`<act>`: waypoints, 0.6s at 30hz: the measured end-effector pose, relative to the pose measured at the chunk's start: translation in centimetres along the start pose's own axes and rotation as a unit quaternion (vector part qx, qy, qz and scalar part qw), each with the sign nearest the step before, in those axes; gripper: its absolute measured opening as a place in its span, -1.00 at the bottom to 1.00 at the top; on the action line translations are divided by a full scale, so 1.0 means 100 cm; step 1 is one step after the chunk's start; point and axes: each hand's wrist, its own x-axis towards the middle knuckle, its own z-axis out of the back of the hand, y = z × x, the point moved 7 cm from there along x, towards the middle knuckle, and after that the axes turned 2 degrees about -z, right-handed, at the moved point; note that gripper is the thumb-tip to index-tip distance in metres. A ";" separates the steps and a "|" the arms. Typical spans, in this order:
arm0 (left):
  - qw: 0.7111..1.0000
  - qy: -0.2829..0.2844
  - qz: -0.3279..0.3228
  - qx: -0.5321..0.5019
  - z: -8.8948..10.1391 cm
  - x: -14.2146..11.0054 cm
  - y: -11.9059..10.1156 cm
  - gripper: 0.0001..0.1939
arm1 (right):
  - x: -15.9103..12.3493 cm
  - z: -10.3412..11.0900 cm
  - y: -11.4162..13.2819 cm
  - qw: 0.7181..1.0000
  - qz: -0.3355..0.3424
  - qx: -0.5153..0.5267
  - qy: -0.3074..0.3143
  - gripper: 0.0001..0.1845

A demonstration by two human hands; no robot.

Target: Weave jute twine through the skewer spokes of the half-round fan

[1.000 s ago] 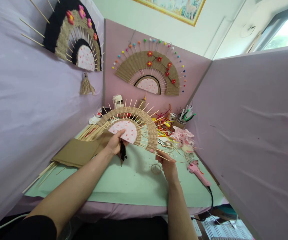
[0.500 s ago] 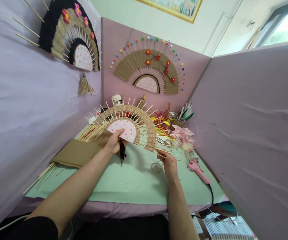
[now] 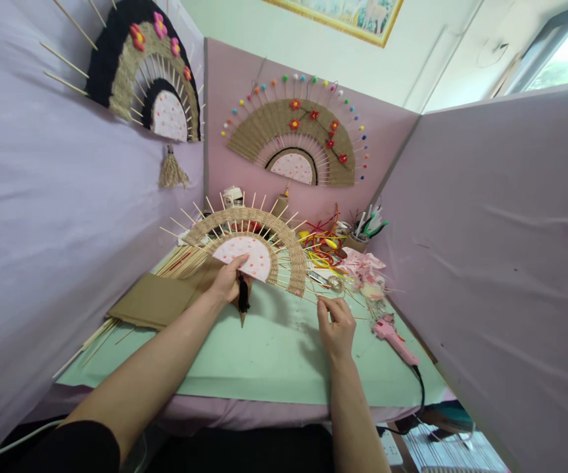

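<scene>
Head view: the woven fan (image 3: pixel 245 249) extends up from the left grip (image 3: pixel 229 279)

Mid-frame, the fan (image 3: pixel 249 249) has rough, matt woven cord (image 3: pixel 296 263) over wooden sticks (image 3: pixel 169 232). At lower right, the glue gun (image 3: pixel 397 343) looks smooth plastic. Wrinkled, matt cloth (image 3: pixel 501 249) covers the partition (image 3: pixel 491 295) at far right.

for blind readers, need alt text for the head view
A person's left hand holds a woven, half-round fan with a pink-spotted centre and a black tassel hanging below; the right hand pinches near the fan's lower right end. A pink glue gun lies on the green tabletop, with decorated fans hanging above.
</scene>
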 end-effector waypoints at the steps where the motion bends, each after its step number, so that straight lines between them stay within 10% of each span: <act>1: 1.000 -0.001 -0.004 0.001 0.000 0.000 0.000 -0.94 | -0.001 0.001 0.001 1.000 0.004 -0.015 -0.007 -0.79; 18: 0.999 -0.014 -0.041 -0.023 -0.003 -0.006 0.001 -0.88 | -0.010 -0.010 0.013 1.000 0.019 0.012 0.009 -0.82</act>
